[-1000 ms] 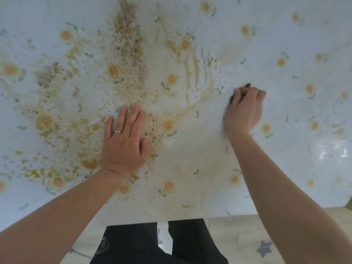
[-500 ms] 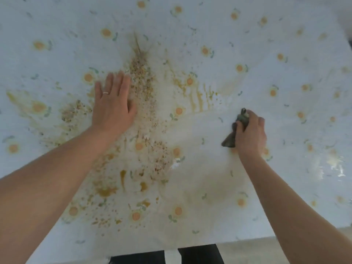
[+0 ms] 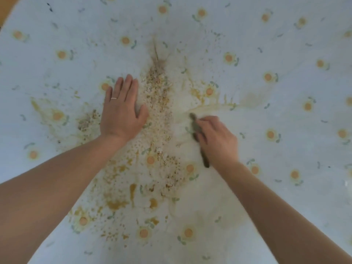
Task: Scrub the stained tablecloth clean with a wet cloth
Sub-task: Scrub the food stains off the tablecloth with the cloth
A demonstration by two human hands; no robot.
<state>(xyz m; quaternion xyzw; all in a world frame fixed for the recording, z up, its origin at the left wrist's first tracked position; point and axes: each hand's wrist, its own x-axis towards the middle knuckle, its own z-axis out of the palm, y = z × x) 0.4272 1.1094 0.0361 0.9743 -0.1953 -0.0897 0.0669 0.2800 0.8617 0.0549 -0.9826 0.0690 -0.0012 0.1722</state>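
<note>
A pale blue tablecloth [image 3: 285,168] printed with small orange flowers fills the view. Brown and yellow stains with crumbly specks [image 3: 158,103] run down its middle. My left hand [image 3: 122,109], wearing a ring, lies flat with straight fingers on the cloth just left of the speckled stain. My right hand [image 3: 217,140] grips a small dark green-grey cloth [image 3: 195,126] and presses it onto the tablecloth right of the stain. Most of the dark cloth is hidden under my fingers; one end sticks out near my wrist.
A yellow smear [image 3: 209,105] runs rightward just beyond my right hand. More yellow blotches [image 3: 116,204] lie near the front between my forearms. A strip of wooden surface [image 3: 7,8] shows at the top left corner past the cloth's edge.
My right hand has slid the dark cloth leftward, toward the central stain. My left hand moved from near the front edge to farther up the tablecloth and stays flat. The view has shifted forward.
</note>
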